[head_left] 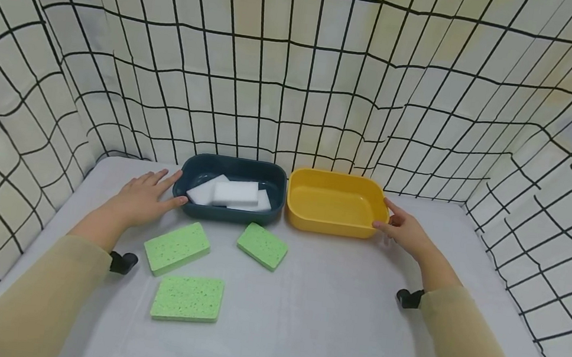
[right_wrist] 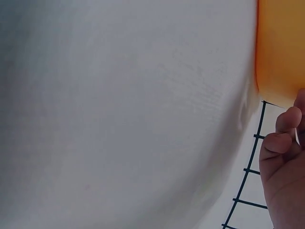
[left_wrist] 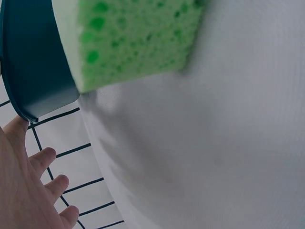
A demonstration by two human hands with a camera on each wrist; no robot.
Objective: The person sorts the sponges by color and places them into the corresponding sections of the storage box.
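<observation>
My left hand point(head_left: 147, 197), fingers straight and spread, touches the left end of a dark teal bin point(head_left: 228, 215). Inside that bin lie three white foam blocks point(head_left: 236, 193). At the other side, my right hand point(head_left: 407, 232) rests its thumb and index finger against the right end of a yellow bin point(head_left: 330, 227); its other fingers are loosely bent in the right wrist view. The yellow bin has nothing in it. On the table in front of the bins are three green sponges: one angled sponge point(head_left: 177, 247), one straight sponge point(head_left: 188, 299) and a smaller sponge point(head_left: 263, 246).
The two bins stand side by side at the back of the white-covered table point(head_left: 312, 313). Behind them and along both sides rises a white cloth wall with a black grid point(head_left: 297, 89). Each wrist wears a black strap device point(head_left: 123, 263).
</observation>
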